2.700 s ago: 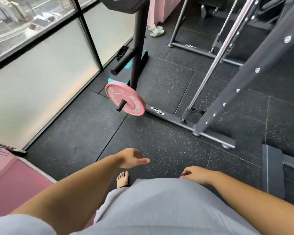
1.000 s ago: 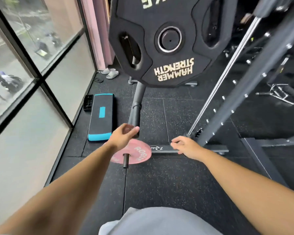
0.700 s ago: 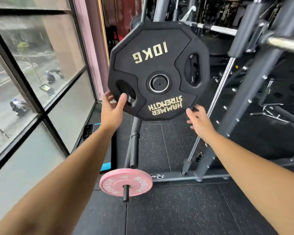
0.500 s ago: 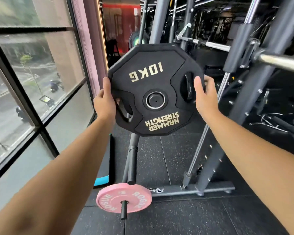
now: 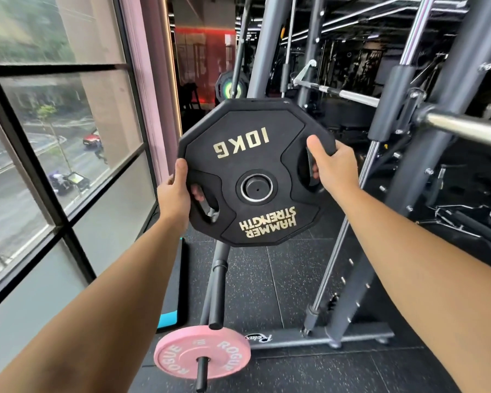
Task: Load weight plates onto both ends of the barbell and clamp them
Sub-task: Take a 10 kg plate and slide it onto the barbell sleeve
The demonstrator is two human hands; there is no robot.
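A tall window wall (image 5: 54, 165) fills the left side, with a wet street beyond the glass. On the right stands a grey steel rack (image 5: 448, 143), its uprights slanting up out of view and its base rail lying on the black speckled rubber floor (image 5: 295, 293). A chrome bar (image 5: 465, 127) sits in the rack at far right, its end bare.

In the middle, at chest height, is the black plate (image 5: 247, 157) — many-sided, with "10KG" and "HAMMER STRENGTH" in gold, both upside down. It faces the camera, and a dark round peg end (image 5: 257, 187) fills its centre hole. It is well left of the chrome bar and apart from it.

Both bare forearms reach in from the near edge. The left hand (image 5: 175, 194) grips the plate's left rim: the thumb lies on the front face and the fingers curl through the left grip slot from behind. The right hand (image 5: 333, 168) grips the upper right rim the same way, with the thumb in front and the fingers hooked into the right slot.

Lower and nearer, a pink plate (image 5: 201, 353) marked "ROGUE" hangs on a short black peg (image 5: 201, 375) just above the floor — below the black plate, not touching it. A blue-edged step (image 5: 167, 319) lies just left of it.
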